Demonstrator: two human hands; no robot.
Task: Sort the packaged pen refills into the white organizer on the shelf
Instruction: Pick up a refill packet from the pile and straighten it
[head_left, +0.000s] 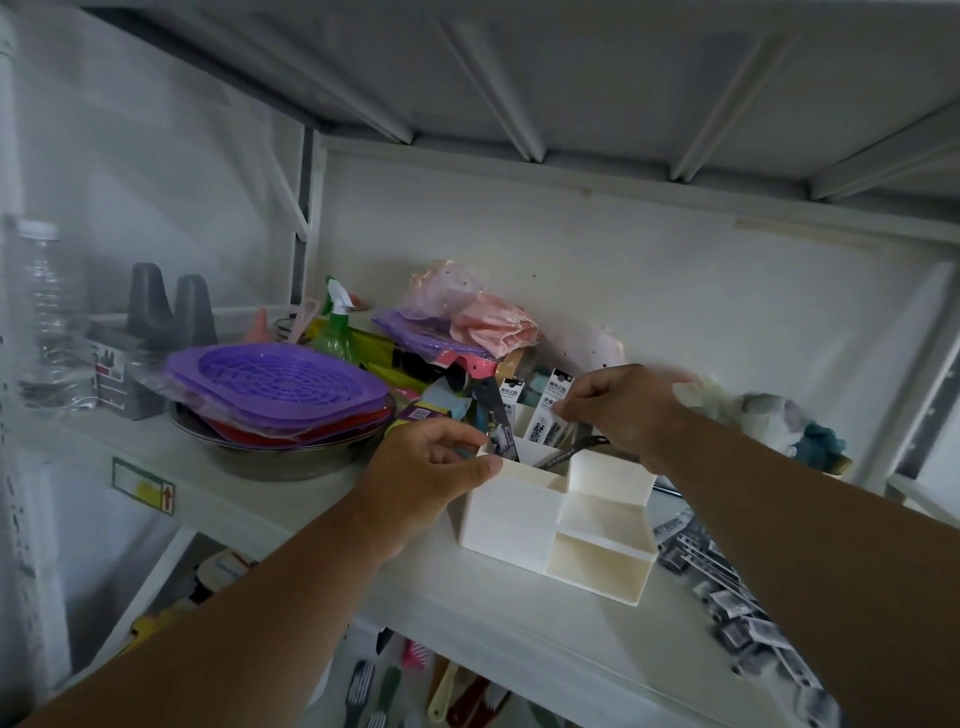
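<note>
Obstacles: steel bowl (291, 457) of purple trays (280, 384) left of white organizer (519, 514); clutter pile (467, 332) behind; refill packets (727, 587) right. Free: bare shelf (363, 561) strip in front, air above.

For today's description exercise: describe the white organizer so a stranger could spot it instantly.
On the white shelf, right of the metal bowl stacked with purple trays, stands the white organizer. It alone is a stepped box of open compartments, held between both hands.
</note>
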